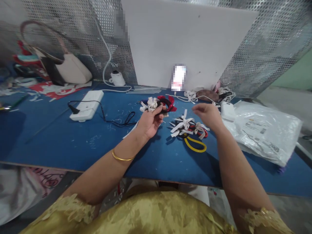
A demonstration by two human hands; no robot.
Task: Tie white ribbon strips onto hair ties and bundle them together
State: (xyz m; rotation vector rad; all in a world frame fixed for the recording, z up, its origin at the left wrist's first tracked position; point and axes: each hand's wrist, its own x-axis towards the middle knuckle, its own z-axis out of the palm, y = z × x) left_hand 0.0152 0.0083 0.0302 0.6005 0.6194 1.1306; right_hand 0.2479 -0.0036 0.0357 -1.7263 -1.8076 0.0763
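Observation:
My left hand [149, 123] is raised over the blue table [73, 139], fingers closed on a bunch of hair ties [159, 104] in black and red with white tags. My right hand [207, 116] hovers just right of it, fingers loosely curled and smeared by motion, over a small pile of hair ties [188, 128]: a yellow loop [195, 145], a red one [203, 131], and several white tags. I cannot see anything in the right hand.
A white power strip [86, 105] with a black cable lies at the left. A handbag [65, 70] stands at the back left, a white board [185, 42] leans on the perforated metal wall, and plastic packets [263, 130] lie at the right. More ties [209, 95] lie by the board.

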